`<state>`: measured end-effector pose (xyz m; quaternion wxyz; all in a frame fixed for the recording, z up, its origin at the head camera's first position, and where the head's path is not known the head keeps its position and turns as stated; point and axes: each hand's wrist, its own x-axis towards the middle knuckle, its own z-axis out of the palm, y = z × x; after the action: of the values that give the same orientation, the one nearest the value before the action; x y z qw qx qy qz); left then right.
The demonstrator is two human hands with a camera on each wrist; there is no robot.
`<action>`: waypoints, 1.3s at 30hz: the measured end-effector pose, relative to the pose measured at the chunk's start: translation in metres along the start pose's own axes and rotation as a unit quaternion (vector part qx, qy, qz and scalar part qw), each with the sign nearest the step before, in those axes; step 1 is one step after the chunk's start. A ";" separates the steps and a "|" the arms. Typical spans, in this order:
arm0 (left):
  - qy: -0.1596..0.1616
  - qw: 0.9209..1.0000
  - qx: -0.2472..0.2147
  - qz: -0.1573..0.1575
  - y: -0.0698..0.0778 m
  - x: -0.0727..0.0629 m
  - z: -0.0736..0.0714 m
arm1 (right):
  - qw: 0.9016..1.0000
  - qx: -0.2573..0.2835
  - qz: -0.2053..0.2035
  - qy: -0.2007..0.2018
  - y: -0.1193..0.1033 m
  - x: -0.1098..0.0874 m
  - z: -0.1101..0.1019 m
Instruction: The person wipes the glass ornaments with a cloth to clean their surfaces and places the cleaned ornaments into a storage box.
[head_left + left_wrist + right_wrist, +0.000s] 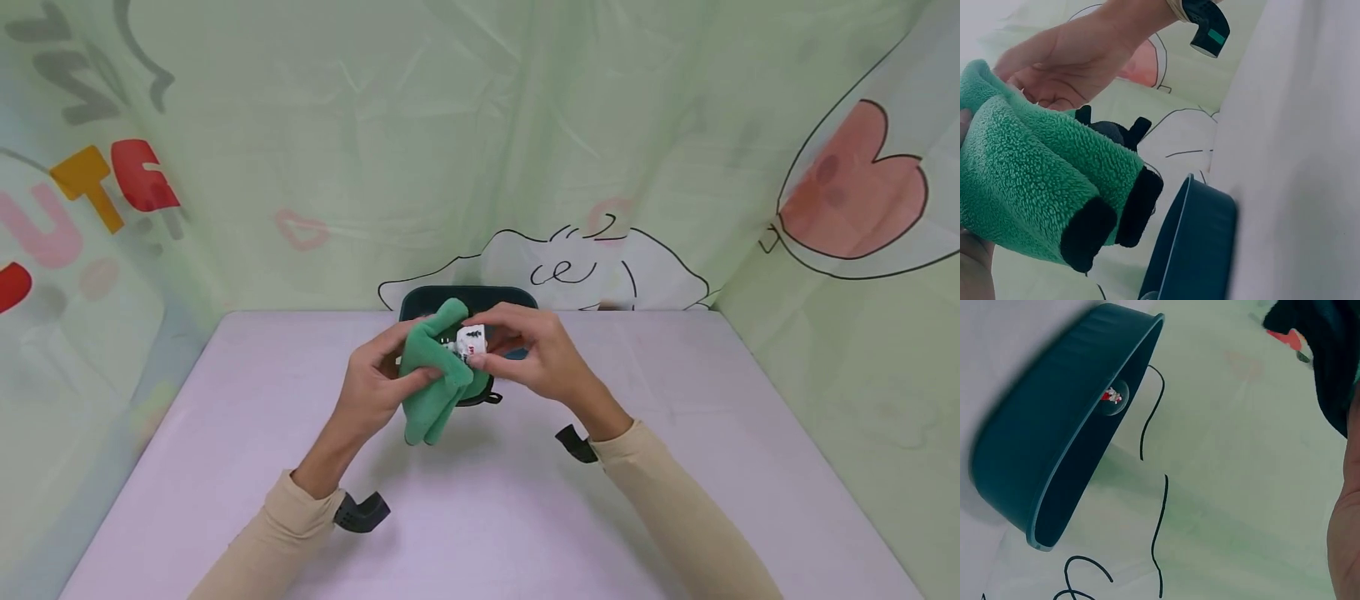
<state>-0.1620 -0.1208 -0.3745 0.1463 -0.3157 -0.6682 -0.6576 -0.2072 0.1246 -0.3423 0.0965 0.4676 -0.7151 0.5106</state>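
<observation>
My left hand (375,372) grips a green plush cloth (431,392) with its thumb in front and fingers behind. In the left wrist view the cloth (1029,169) hangs in folds and has thick black edging. My right hand (536,346) pinches a small white object (471,342) with a dark tree print and red marks, held against the cloth; its other end is covered by the cloth, so its kind is unclear. Both hands are raised in front of a dark teal tub (468,296). In the right wrist view my right hand (1344,512) shows only at the edge.
The tub (1029,419) stands at the table's back edge. Inside it, a clear globe (1116,399) with a red and white figure shows above the rim. The pale table (480,517) meets a printed curtain (360,167) behind and at both sides.
</observation>
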 end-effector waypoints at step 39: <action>0.019 0.985 -0.028 -0.167 0.007 0.003 -0.007 | 0.967 -0.121 -0.217 -0.061 0.007 0.007 -0.004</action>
<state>-0.1617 -0.1278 -0.3660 0.0385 -0.1909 -0.6898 -0.6973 -0.2176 0.1243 -0.3402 0.2168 0.6268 -0.6575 0.3575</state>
